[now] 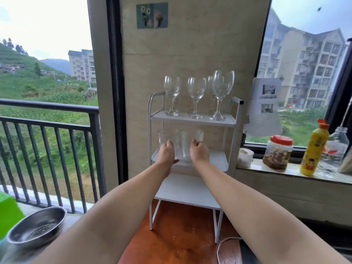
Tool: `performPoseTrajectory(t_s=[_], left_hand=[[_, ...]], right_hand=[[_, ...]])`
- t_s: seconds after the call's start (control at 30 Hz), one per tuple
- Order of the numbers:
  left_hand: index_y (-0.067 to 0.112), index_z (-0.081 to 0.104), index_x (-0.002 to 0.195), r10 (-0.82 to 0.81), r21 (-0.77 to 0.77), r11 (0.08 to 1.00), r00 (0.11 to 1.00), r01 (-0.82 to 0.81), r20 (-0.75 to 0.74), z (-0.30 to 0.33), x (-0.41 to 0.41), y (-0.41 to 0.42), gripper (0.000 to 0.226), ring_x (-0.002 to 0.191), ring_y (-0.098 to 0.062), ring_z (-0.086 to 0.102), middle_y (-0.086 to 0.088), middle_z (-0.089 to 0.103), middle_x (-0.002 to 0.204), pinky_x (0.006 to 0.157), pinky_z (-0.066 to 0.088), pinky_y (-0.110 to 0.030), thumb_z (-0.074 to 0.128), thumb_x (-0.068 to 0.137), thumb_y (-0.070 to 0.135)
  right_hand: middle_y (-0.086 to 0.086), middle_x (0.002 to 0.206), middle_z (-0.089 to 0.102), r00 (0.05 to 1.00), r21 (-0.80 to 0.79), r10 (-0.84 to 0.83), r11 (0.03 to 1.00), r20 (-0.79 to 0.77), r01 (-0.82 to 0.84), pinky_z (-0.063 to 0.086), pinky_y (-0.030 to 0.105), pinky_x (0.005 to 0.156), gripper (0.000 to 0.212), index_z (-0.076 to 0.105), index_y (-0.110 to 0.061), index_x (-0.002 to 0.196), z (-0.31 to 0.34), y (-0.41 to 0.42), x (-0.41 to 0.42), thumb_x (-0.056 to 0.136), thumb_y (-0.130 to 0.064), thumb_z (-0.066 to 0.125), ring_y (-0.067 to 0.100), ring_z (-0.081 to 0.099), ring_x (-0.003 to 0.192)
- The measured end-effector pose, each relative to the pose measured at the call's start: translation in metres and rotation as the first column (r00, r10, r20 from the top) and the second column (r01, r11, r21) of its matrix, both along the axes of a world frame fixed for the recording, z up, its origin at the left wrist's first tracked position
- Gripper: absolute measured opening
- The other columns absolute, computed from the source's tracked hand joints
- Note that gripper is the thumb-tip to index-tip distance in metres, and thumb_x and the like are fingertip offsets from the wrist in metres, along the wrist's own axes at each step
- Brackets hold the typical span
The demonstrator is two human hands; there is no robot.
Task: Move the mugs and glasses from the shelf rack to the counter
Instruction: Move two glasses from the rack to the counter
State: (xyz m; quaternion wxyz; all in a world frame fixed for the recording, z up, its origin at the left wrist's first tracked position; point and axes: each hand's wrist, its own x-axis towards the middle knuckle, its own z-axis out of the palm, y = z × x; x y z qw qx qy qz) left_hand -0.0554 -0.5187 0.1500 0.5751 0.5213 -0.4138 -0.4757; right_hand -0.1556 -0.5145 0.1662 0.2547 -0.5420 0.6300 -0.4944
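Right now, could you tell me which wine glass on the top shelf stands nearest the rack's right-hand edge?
The tallest wine glass, at the front right of the top shelf; the others stand further left or behind it.

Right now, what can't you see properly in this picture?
All in the head view:
- Left hand's fingertips: hidden behind the glass mug.
- Right hand's grip: hidden by its own back.
- Rear wine glasses: overlapped by the front one; count unclear.
- Clear bottle: cut off at the right edge.

Steel bowl (pixel 37 226) lower left; red-lidded jar (pixel 277 152), yellow bottle (pixel 315 147) on windowsill (pixel 276 169).
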Motion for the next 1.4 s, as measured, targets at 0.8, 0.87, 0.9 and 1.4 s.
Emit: performPoseTrajectory(t_s=[0.8,0.87,0.9,1.4], left_hand=[[0.001,0.051,0.125,-0.272,0.237,0.943,0.951,0.233,0.148,-0.115,0.003,0.283,0.044,0.112,-0.039,0.059,-0.022,0.056,0.128,0.077,0.059,-0.044,0.027,0.101,0.029],[0.002,0.051,0.128,-0.301,0.289,0.923,0.944,0.254,0.132,-0.132,-0.010,0.302,0.045,0.111,-0.038,0.060,-0.021,0.058,0.126,0.071,0.059,-0.039,0.029,0.100,0.029],[0.002,0.052,0.129,-0.321,0.314,0.909,0.941,0.272,0.112,-0.139,-0.019,0.316,0.045,0.111,-0.037,0.061,-0.020,0.059,0.126,0.076,0.059,-0.040,0.030,0.100,0.029],[0.007,0.052,0.107,-0.659,0.471,0.682,0.750,0.559,0.065,-0.206,-0.202,0.558,0.019,0.117,-0.039,0.057,-0.027,0.056,0.131,0.087,0.050,-0.039,0.037,0.100,0.016]], right_hand=[[0.027,0.112,0.059,0.934,0.211,-0.357,0.915,0.029,0.343,0.038,0.037,0.090,0.045,0.058,0.007,0.108,-0.114,0.317,-0.036,0.103,-0.025,0.026,0.038,0.054,0.115],[0.027,0.120,0.059,0.917,0.257,-0.399,0.887,0.013,0.383,0.039,0.037,0.095,0.047,0.057,0.009,0.115,-0.132,0.343,-0.051,0.103,-0.025,0.026,0.038,0.053,0.115],[0.027,0.122,0.059,0.905,0.278,-0.426,0.870,0.006,0.408,0.038,0.038,0.096,0.047,0.057,0.009,0.117,-0.142,0.360,-0.061,0.103,-0.024,0.027,0.038,0.053,0.116],[0.020,0.099,0.058,0.677,0.501,-0.735,0.569,-0.047,0.652,0.034,0.032,0.078,0.041,0.060,-0.001,0.096,-0.235,0.659,-0.228,0.101,-0.028,0.030,0.031,0.054,0.094]])
